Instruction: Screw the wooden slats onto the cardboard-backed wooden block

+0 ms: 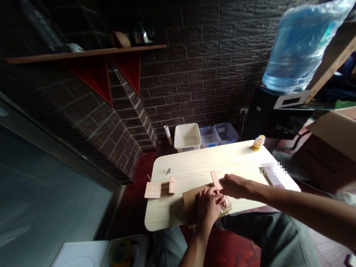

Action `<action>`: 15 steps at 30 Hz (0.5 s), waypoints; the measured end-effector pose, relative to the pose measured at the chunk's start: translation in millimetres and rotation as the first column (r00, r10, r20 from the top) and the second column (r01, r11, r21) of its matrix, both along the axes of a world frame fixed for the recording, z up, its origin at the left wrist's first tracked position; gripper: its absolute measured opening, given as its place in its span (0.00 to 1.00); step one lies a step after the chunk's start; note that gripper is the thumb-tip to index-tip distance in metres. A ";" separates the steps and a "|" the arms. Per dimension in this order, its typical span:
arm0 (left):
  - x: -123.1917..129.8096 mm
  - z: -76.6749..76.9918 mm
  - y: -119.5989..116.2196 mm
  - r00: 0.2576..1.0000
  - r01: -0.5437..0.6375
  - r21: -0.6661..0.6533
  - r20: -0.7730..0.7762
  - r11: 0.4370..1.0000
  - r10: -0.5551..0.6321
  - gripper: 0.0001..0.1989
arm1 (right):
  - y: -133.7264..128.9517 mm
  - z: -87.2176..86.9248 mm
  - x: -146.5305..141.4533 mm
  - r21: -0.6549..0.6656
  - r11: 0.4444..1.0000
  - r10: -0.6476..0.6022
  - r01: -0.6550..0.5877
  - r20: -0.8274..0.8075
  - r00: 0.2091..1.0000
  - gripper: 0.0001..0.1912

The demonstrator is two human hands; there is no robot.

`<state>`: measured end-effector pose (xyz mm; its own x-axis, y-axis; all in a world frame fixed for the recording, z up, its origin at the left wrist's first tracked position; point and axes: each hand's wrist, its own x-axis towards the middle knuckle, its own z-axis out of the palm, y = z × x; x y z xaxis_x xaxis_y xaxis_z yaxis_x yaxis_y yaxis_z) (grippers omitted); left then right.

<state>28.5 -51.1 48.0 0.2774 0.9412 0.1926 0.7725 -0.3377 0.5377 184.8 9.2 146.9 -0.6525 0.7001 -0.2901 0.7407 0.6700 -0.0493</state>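
Close to the table's front edge, my left hand (209, 204) lies over a small light wooden piece (227, 204), fingers curled down against it. Beneath that hand is a flat brown board (189, 202). My right hand (234, 186) is closed just beside the left fingertips; whatever it grips is hidden. A pale wooden strip (214, 178) sticks out beyond both hands. To the left rests another wooden assembly (153, 189), made of a flat panel and a rounded end.
The light wooden table (193, 162) bears a small yellow-capped bottle (258, 143) at its far right corner and a flat greyish item (272, 174) at right. Behind it stand a white bin (186, 126) and blue tubs (209, 135). A cardboard box (339, 143) sits to the right.
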 end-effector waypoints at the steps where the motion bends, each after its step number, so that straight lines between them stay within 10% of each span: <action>1: -0.1 0.0 -0.1 1.000 0.001 -0.003 0.002 1.000 -0.001 0.06 | -2.5 2.7 0.7 0.012 1.000 -0.027 0.027 0.002 1.000 0.13; 6: -0.1 -0.1 -1.6 1.000 -0.002 -0.007 0.004 1.000 0.002 0.07 | -9.6 18.3 -0.4 -0.003 0.993 -0.114 0.114 0.004 0.993 0.15; 15: -0.4 0.3 -1.9 0.999 -0.025 -0.009 0.033 1.000 0.025 0.07 | -7.3 1.1 6.7 0.078 0.989 0.130 -0.128 -0.017 0.991 0.08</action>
<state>28.2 -53.1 48.3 0.2477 0.9494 0.1932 0.7621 -0.3140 0.5662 191.5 1.9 148.0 -0.7446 0.6291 -0.2233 0.6471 0.7624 -0.0098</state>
